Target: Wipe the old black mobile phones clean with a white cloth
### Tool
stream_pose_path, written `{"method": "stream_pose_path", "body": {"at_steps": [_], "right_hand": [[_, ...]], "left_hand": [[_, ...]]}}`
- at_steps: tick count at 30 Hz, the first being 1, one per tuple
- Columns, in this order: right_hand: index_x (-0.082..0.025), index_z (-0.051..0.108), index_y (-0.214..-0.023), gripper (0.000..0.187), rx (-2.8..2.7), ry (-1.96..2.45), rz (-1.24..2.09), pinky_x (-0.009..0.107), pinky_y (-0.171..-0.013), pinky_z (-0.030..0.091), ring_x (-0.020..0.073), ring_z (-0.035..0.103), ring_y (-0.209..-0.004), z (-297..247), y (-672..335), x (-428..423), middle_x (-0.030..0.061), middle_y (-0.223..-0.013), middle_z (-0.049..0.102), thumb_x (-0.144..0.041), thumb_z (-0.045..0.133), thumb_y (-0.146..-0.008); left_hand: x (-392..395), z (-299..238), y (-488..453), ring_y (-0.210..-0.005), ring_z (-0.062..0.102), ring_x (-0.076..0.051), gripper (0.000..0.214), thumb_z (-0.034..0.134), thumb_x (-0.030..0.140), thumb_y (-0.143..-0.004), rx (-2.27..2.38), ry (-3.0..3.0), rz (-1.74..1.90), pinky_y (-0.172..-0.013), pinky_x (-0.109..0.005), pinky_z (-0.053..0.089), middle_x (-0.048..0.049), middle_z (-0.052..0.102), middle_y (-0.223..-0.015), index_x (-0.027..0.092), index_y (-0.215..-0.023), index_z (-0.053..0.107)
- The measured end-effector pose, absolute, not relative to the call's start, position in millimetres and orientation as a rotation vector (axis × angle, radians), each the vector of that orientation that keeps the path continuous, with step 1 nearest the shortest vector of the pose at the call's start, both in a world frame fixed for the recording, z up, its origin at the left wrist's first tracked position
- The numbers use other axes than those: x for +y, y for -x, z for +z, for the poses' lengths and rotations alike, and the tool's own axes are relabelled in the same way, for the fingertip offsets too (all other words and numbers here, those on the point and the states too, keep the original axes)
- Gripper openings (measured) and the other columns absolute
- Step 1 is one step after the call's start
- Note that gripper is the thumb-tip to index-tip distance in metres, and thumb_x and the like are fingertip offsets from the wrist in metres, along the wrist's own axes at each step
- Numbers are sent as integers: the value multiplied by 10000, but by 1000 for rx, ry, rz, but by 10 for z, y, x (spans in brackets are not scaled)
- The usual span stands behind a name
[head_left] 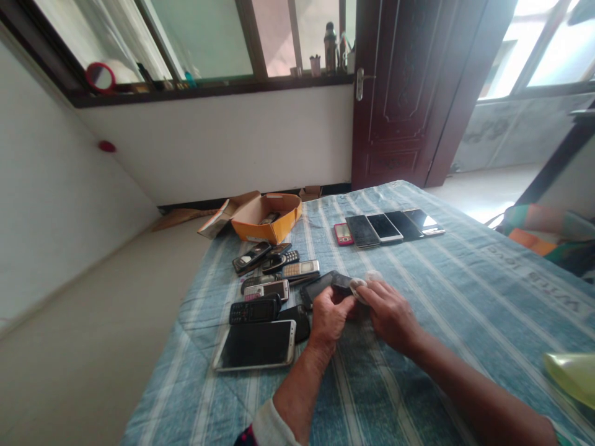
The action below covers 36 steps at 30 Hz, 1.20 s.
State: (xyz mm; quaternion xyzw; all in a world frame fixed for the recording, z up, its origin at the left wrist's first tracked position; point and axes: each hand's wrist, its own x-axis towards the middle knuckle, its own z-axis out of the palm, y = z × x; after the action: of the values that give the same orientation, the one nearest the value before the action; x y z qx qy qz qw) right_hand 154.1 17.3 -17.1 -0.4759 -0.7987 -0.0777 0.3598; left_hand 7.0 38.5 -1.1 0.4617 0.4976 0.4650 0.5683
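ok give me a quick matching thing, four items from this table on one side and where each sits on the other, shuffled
Things:
1. orange box
2. red phone
3. large white-edged phone
4. small dark phone

Places:
A. near edge of the striped cloth, left
B. between left hand and right hand
C. far left corner
D. left end of the far row

Pairs: 1-C, 2-D, 3-A, 4-B

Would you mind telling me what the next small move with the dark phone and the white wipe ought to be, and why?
Probably draw the white wipe along the dark phone. The left hand grips the phone just above the striped cloth, and the right hand presses the wipe against its end. Five phones in the far row lie neatly side by side, while the nearer pile is jumbled.
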Motion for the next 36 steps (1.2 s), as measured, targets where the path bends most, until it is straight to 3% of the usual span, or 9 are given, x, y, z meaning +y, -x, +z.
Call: {"method": "stream_pose_path", "body": {"at_steps": [7,12,15,19,26,31,36], "right_hand": [[-199,661,-1003,346,-2021,1175,-103,331,-816,462,200,580,-914,-96,-1796,295,72,-916,663,-41,407,-831],[-226,688,-919,336,-2080,1139,38,314,-796,466,174,602,-843,-36,-1989,389,30,-839,678,-26,449,-794],[-229,693,-888,328,-2068,1182,16,319,-781,486,180,606,-853,-54,-2037,430,26,-837,678,-28,452,-791],[-208,689,-1006,364,-1930,1217,-208,406,-922,488,229,567,-1080,-160,-1923,432,81,-1036,669,-60,397,-848],[-131,620,-1197,362,-1891,1144,-332,485,-1047,429,277,427,-1317,-322,-1443,228,169,-1273,586,-103,388,-921],[-105,506,-1335,446,-1872,1249,-320,499,-1062,412,294,322,-1385,-411,-1396,252,201,-1392,482,-73,359,-916],[-121,280,-1480,580,-1806,1388,-354,559,-1042,410,340,207,-1415,-447,-1386,344,215,-1495,331,-52,344,-907]], "left_hand": [[383,-117,-61,-745,658,-179,548,710,190,-693,1347,-1436,1139,-710,-307,547,-61,674,-905,137,-1209,532],[309,-114,-63,-1034,596,-270,340,679,155,-745,1517,-2301,1105,-904,-419,509,-127,597,-1164,181,-1082,636],[285,-108,-110,-1010,612,-276,203,635,189,-812,1371,-2586,976,-878,-409,528,-143,630,-1138,157,-1013,647],[286,-130,-172,-830,651,-228,133,517,203,-903,1322,-2594,921,-762,-338,547,-94,687,-902,156,-952,631],[333,-199,-146,-740,667,-190,215,417,201,-942,1468,-2397,1056,-698,-265,524,-80,675,-781,169,-859,612],[351,-189,-141,-770,686,-220,233,409,240,-947,1487,-2299,1031,-717,-297,537,-109,701,-834,158,-936,626],[371,-186,-150,-896,688,-243,260,441,219,-917,1448,-2195,1043,-826,-329,536,-132,713,-951,148,-1093,619]]}}
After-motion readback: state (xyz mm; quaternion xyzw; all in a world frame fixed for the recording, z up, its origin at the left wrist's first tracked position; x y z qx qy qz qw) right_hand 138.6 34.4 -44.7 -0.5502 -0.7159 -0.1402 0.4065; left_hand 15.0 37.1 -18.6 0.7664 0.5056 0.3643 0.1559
